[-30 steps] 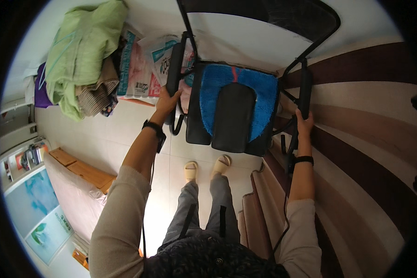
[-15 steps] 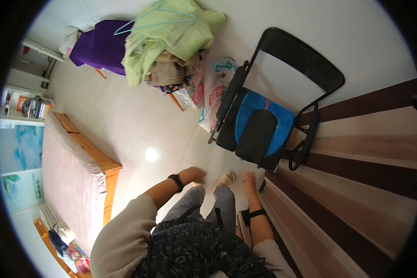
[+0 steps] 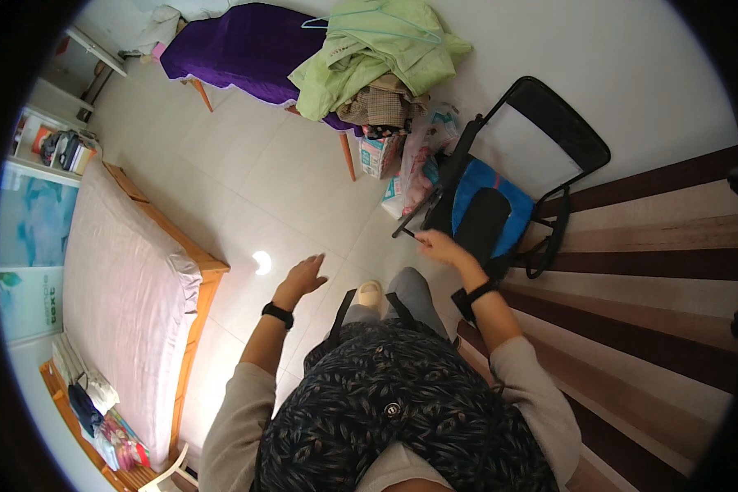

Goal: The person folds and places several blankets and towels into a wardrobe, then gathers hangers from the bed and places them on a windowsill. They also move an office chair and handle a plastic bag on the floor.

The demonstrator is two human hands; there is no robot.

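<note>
My left hand (image 3: 301, 280) hangs over the tiled floor, open and holding nothing, its fingers stretched forward. My right hand (image 3: 439, 248) is curled at the near front corner of a black-framed chair (image 3: 560, 123), its fingertips beside a dark bar end. I cannot tell whether it grips that bar or only passes over it. The chair has a dark seat with a blue fluffy cover (image 3: 512, 201) and stands by the wall at the right. Dark bands circle both my wrists.
Left is a bed (image 3: 131, 303) with a wooden frame. Ahead, a bench under purple cloth (image 3: 238, 45) bears green clothing (image 3: 377, 53) and a hanger (image 3: 385, 31). Plastic-wrapped packages (image 3: 422, 168) lie between bench and chair. A striped curtain (image 3: 631, 303) hangs along the right.
My hands have moved forward and apart, the right reaching the chair's front corner. The left hand has opened out. The view has shifted, and the chair appears nearer my right hand.
</note>
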